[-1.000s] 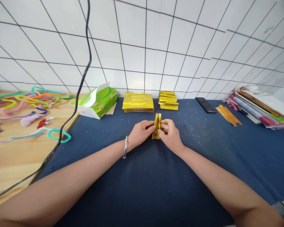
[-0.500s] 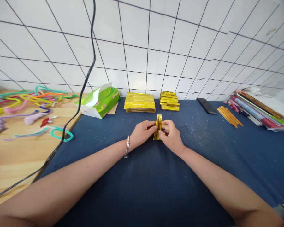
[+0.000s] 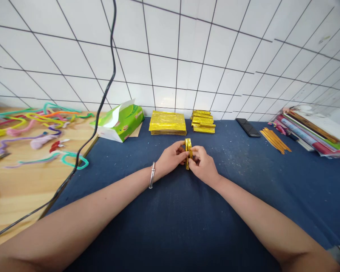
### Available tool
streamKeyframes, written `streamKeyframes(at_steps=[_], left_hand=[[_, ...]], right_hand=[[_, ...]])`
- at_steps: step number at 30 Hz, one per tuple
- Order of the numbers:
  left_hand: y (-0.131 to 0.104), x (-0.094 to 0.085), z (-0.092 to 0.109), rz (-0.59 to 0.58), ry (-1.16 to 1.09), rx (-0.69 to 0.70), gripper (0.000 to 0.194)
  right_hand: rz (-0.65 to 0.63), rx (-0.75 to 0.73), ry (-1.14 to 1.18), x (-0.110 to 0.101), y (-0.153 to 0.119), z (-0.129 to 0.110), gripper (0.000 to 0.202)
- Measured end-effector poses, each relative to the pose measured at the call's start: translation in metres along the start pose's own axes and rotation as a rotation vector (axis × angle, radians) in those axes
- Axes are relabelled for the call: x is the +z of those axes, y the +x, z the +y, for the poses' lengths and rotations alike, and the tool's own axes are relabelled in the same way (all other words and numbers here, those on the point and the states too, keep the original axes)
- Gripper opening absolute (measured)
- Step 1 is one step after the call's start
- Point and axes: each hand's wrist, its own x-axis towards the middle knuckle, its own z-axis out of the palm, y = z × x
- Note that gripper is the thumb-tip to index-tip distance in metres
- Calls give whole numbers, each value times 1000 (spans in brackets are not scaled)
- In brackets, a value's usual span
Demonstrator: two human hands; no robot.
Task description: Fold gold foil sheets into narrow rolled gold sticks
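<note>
Between my two hands a narrow strip of folded gold foil paper [image 3: 187,144] stands lengthwise, its long folds pressed close together. My left hand [image 3: 172,158] pinches its left side, thumb toward me. From the right, my right hand [image 3: 203,163] grips the other side with thumb and fingertips. Both hands are just above the dark blue cloth [image 3: 170,215]. Behind them lie a stack of flat gold foil sheets [image 3: 167,121] and, to its right, a pile of folded gold strips [image 3: 203,121].
A green tissue box [image 3: 120,120] stands at the back left. Colourful pipe cleaners [image 3: 47,117] cover the wooden tabletop, crossed by a black cable [image 3: 83,145]. To the right are a phone [image 3: 248,127], orange-gold strips [image 3: 274,140] and stacked books [image 3: 308,132].
The gold foil paper's folds, spread apart earlier, are now pressed into a narrower strip. My hands have shifted very slightly and keep hold of it.
</note>
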Motion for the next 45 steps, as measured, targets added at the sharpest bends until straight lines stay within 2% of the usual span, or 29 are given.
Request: streamKeyframes(at_steps=[5, 9, 15, 23, 28, 33, 37, 45], left_hand=[[3, -2, -1, 1, -120, 37, 72], [4, -10, 4, -100, -148, 68, 77], [9, -23, 4, -261, -124, 30, 66], [17, -37, -3, -338, -105, 73, 59], [19, -44, -4, -356, -49, 87, 50], [20, -48, -5, -385, -32, 86, 52], [20, -50, -2, -403, -12, 66, 46], [20, -52, -1, -382, -8, 54, 33]], right_hand=[[-27, -30, -53, -1, -1, -2, 32], [-42, -56, -97, -2, -2, -2, 31], [-80, -111, -113, -4, -3, -3, 31], [-114, -184, -159, -4, -4, -1, 32], [-136, -235, -206, -5, -4, -2, 30], [-155, -259, -219, -6, -4, -4, 29], [-160, -266, -204, -7, -4, -5, 29], [-135, -218, -98, -6, -4, -2, 33]])
